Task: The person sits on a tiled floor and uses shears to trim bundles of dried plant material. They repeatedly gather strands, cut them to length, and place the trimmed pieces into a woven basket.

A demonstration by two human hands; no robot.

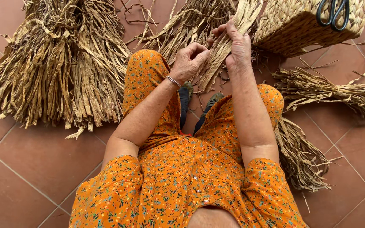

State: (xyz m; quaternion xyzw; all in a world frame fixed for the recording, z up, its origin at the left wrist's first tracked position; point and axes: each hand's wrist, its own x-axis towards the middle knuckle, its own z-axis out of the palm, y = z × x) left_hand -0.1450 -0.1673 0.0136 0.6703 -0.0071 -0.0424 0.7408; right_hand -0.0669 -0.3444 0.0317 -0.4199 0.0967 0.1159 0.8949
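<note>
From where I watch, the work looks to be in an early or middle stretch: a woven basket (300, 25) stands finished just beyond my hands, with a pair of dark-handled scissors (333, 13) resting on its top, yet a great deal of raw fibre lies unused around it. The left hand (189, 61) is curled into a loose fist, its fingers closed around a flat sheaf of dried strands (216, 59); the right hand (237, 44) pinches the same sheaf higher up, thumb and fingertips pressed together on a few strands as if separating or sorting them. That sheaf sits just to the left of the basket, above my knees, its far end running up toward the top edge of the view. The strands are pale tan, ribbon-like, dry and slightly twisted, with frayed, uneven ends; they look stiff yet bendable, I judge. Far to the left of the basket a large bundle (55, 63) fans out on the terracotta tile floor (26, 169), untouched. Below and to the right of the basket lies a smaller tied bundle (339, 90), and nearer my right elbow another bundle (300, 156) rests on the tiles. I cannot tell whether any plaiting has begun in the sheaf.
</note>
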